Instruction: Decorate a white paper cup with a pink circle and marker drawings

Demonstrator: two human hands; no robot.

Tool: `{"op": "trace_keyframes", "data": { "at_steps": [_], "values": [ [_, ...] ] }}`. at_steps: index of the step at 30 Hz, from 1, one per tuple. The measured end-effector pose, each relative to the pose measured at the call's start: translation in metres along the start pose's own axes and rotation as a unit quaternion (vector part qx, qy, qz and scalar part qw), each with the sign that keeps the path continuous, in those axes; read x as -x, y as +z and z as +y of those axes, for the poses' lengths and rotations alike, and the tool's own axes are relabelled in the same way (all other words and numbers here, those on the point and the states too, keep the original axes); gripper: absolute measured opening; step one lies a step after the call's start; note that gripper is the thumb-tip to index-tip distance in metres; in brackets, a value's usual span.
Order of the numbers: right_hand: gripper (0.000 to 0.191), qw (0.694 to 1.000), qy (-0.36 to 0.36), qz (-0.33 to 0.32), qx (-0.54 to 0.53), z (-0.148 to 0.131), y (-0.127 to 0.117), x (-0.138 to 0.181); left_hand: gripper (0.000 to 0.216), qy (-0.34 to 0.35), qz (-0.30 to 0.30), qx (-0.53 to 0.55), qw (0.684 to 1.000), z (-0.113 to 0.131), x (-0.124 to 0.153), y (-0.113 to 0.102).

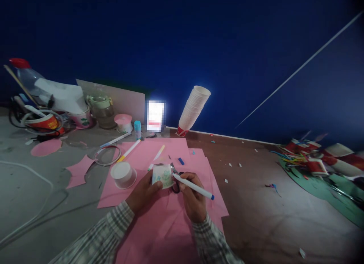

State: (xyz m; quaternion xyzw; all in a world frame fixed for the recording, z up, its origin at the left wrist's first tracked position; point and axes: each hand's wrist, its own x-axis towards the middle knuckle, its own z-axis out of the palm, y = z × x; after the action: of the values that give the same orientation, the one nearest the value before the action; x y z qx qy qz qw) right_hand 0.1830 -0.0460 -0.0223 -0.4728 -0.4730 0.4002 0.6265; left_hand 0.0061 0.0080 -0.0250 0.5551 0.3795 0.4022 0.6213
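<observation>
My left hand (143, 194) grips a white paper cup (162, 176) lying on its side, with green and blue drawings on its wall. In my right hand (193, 195) is a white marker with a blue end (196, 187), its tip touching the cup. Both hands hover over pink paper sheets (170, 226) spread on the floor. Black scissors (175, 185) lie partly hidden under the cup and my right hand.
An upturned white cup (123, 175), loose markers (129, 150), a blue cap (181, 161) and a ring (107, 155) lie on or near the pink sheets. A tilted stack of paper cups (193, 109) leans at the blue wall. Clutter sits far left; cup scraps and green paper (318, 169) right.
</observation>
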Motion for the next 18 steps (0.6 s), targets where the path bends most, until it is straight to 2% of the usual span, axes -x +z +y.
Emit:
{"op": "trace_keyframes", "data": {
  "at_steps": [4,10,18],
  "values": [
    [0.022,1.000,-0.029,0.010,0.007,-0.004,0.006,0.003,0.073,0.016,-0.007,-0.009,1.000,-0.006,-0.002,-0.006],
    [0.026,0.991,-0.078,0.072,0.075,-0.003,0.013,0.002,0.077,0.019,-0.027,-0.028,0.999,-0.005,-0.002,-0.009],
    [0.025,0.985,-0.101,0.053,0.129,-0.007,0.015,0.000,0.078,0.038,-0.019,-0.027,0.999,-0.009,-0.002,-0.006]
  ]
}}
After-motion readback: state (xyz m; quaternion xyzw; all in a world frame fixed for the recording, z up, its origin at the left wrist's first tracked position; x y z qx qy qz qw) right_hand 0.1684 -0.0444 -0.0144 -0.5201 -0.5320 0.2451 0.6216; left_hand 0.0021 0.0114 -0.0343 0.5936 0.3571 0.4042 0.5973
